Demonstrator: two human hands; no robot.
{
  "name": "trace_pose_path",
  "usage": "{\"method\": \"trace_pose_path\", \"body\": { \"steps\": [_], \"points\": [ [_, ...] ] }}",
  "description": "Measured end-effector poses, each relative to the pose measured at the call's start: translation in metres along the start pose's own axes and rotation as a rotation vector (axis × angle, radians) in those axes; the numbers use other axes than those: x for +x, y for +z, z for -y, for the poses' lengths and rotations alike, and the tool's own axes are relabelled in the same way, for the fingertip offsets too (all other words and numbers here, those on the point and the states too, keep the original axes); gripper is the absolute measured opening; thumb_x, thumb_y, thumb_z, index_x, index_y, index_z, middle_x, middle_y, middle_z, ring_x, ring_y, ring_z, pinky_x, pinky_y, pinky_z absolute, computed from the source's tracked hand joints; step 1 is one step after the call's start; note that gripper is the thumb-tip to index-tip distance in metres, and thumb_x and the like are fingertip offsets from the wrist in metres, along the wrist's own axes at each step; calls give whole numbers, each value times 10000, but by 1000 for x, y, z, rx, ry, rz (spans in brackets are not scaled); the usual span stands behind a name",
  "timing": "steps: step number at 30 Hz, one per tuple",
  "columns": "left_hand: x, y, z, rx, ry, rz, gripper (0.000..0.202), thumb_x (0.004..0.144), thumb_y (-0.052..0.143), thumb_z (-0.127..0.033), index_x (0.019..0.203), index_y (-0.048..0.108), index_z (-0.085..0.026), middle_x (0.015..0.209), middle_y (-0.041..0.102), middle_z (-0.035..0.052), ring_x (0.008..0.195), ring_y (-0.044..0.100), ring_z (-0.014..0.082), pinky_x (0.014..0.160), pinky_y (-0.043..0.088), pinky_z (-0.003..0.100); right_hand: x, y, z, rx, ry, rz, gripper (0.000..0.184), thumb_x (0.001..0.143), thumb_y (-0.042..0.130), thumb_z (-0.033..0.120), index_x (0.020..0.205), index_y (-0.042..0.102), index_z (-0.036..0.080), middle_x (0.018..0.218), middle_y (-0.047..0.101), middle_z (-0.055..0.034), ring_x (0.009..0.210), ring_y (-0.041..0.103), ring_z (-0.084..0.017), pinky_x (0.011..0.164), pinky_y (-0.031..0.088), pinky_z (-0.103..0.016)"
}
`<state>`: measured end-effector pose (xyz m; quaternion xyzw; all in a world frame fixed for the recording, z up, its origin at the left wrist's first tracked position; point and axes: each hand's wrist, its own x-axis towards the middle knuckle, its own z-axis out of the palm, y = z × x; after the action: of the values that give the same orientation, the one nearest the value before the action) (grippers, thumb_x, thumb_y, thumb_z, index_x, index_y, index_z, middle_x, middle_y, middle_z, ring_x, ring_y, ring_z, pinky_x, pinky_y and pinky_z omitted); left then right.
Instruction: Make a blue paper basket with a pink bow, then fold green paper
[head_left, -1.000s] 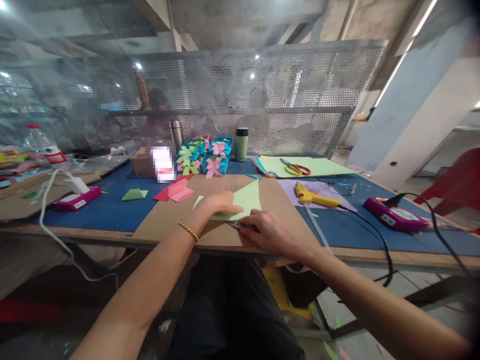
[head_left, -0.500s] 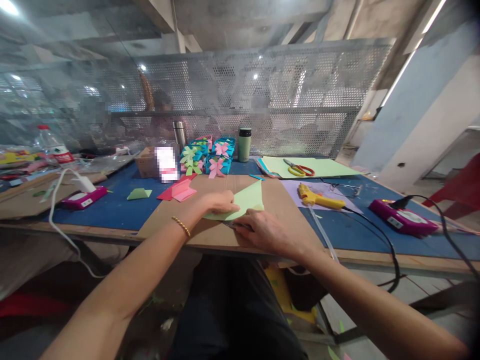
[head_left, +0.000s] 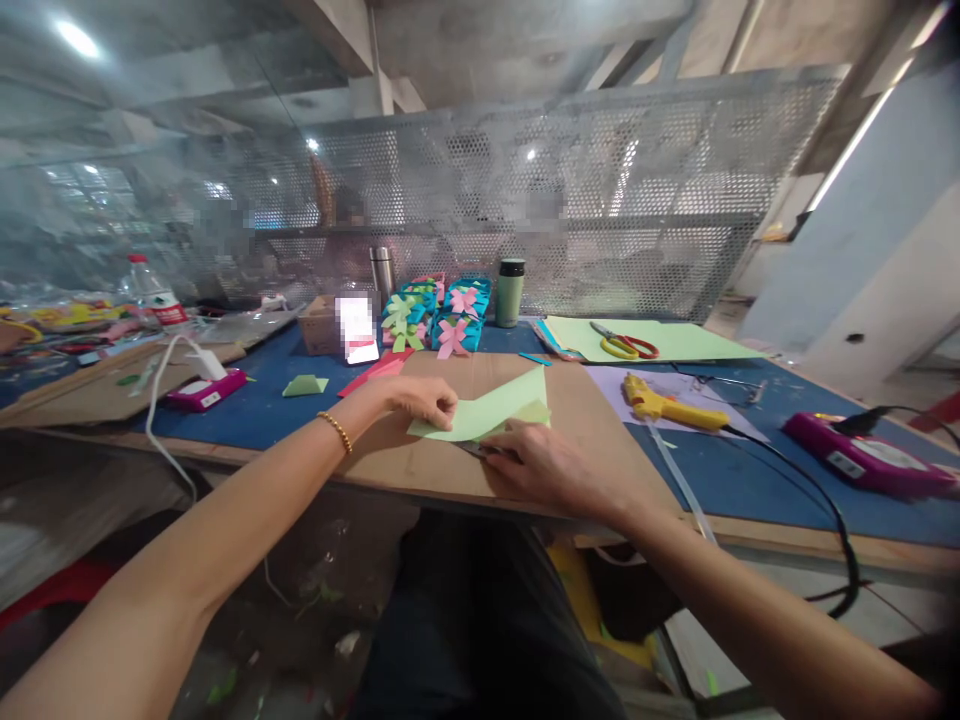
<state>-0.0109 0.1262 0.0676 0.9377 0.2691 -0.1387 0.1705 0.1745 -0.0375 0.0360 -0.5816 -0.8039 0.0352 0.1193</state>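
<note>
A pale green sheet of paper [head_left: 495, 405] lies on the cardboard, its right side raised in a fold. My left hand [head_left: 424, 400] is closed, its fingers curled at the paper's left part, thumb side down on it. At the sheet's near edge, my right hand [head_left: 536, 458] is closed round a thin, dark, blade-like tool [head_left: 472, 448], whose tip points left under the edge. Most of that tool is hidden by fingers and paper. Red paper [head_left: 379, 372] lies partly behind my left wrist.
Cardboard [head_left: 420, 470] covers the blue table's middle. Rightward are scissors [head_left: 624, 342] on green sheets, a yellow glue gun [head_left: 675, 405] and a purple box [head_left: 870, 455] with a cable. Behind stand teal pieces with paper bows [head_left: 452, 338], a green flask [head_left: 511, 295] and a lit phone [head_left: 357, 330].
My left hand has slid left along the green paper and its fingers have curled tighter. My right hand has stayed near the same edge. The view has turned slightly left.
</note>
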Motion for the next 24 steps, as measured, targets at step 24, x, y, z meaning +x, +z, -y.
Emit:
{"method": "trace_pose_path", "body": {
  "steps": [24],
  "points": [
    [4,-5,6,-11,-3,64,316,965,629,-392,1163,639,-145,1149,659,73,989,658,221,855,569,413,20,5,14,49,24,32,295,977,514,283,1103,775,229,991,766,-85,845,684,-211,653,366,-272]
  ]
}}
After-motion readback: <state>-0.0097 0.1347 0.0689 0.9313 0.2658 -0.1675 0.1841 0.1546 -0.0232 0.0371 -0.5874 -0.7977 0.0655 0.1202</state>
